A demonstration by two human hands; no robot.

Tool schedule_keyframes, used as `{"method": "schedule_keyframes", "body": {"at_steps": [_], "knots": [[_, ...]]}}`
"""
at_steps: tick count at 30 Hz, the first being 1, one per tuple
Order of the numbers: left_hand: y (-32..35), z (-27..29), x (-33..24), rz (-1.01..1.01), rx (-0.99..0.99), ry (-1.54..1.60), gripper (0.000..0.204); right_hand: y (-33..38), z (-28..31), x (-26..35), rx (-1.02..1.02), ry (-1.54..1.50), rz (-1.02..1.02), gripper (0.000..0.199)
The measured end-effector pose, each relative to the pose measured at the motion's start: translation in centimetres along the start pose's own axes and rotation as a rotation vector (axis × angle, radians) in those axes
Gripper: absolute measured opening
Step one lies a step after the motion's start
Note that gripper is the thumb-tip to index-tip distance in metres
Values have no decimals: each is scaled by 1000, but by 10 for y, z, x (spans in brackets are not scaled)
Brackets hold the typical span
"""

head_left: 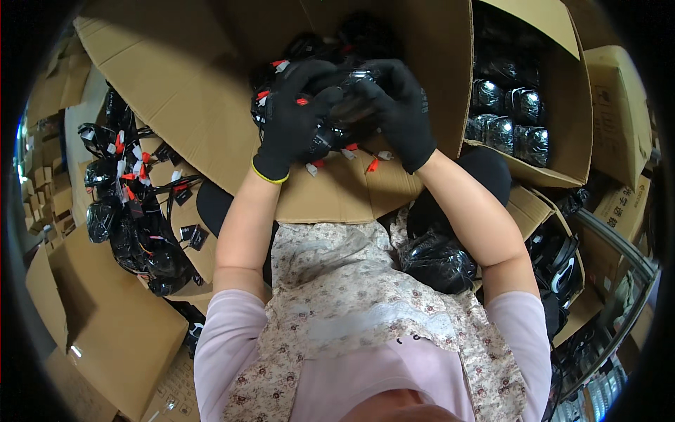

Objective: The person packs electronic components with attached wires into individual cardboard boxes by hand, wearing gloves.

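Both my hands wear black gloves and meet over an open cardboard box (327, 204) in front of me. Between them is a dark, shiny plastic-wrapped item (355, 111), partly hidden by the fingers; its exact kind cannot be made out. My left hand (294, 116) curls around its left side, and my right hand (404, 116) grips it from the right with bent fingers. Beneath and behind the hands lie more black wrapped items (306, 46) with cables. Red and white connectors (372, 165) stick out near the box's front flap.
At the left are heaped black wrapped items (102, 218) with red and white connectors. A box (573, 144) at the right holds rows of black wrapped pieces. A black wrapped bundle (439, 264) sits by my right thigh. A metal rail (612, 239) stands farther right.
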State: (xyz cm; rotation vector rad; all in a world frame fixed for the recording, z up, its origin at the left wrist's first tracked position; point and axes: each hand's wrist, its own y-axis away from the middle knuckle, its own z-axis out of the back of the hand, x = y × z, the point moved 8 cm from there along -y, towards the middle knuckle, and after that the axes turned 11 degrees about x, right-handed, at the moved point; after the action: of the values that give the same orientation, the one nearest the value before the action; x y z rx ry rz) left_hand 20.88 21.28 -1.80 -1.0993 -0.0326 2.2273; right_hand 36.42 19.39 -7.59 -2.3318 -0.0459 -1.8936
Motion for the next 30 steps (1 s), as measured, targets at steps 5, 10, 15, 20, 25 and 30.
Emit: {"method": "schedule_keyframes", "body": {"at_steps": [5,10,15,20,25,30], "knots": [[11,-9,16,136,-68,260,33,-3,2,9,-5,196,23,20],[20,0,26,63,-104,346,33,-11,-4,22,48,219,26,24],[26,9,3,-177,-133,1,33,-2,-14,47,115,613,354,32],[25,15,-11,-288,-102,-101,33,5,-20,53,112,716,519,34],[21,18,-14,-357,-167,-85,35,8,-23,52,121,711,568,34],[27,4,7,-119,-210,116,37,0,-24,52,160,860,550,47]]}}
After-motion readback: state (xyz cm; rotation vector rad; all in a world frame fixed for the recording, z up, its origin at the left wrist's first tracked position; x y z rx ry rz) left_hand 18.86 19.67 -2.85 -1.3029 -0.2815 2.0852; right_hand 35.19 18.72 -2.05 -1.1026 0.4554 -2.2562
